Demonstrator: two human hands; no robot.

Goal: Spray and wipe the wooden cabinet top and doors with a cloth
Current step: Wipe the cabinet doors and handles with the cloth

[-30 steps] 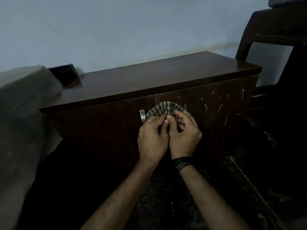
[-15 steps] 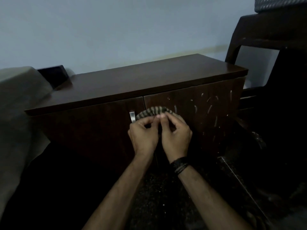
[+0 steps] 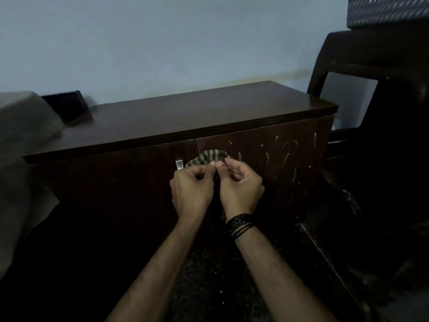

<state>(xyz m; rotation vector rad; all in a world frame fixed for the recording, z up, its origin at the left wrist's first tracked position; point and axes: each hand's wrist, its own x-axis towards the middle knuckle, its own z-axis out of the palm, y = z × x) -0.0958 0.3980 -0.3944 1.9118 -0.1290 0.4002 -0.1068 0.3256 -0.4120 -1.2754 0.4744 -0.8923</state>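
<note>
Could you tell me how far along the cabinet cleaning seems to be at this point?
Looks done: the right door carries pale streaks and droplets, apparently spray. In hand: the left hand and right hand together pinch a striped cloth in front of the doors, seemingly bunching it. Left: wiping that door; whether the left door and cabinet top are done is unclear.

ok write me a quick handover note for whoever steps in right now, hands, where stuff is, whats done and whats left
Left hand: pinching the striped cloth at its edge, in front of the seam between the two doors.
Right hand: pinching the same cloth beside the left; a black band sits on that wrist.
Cabinet top: bare and even, no streaks visible.
Right door: light streaks and drips across it, not wiped off.
Left door: dark, no marks showing; its metal handle sits just left of the cloth.
No spray bottle in view.
Left to do: finish bunching the cloth, wipe the right door, then check the left door.
</note>
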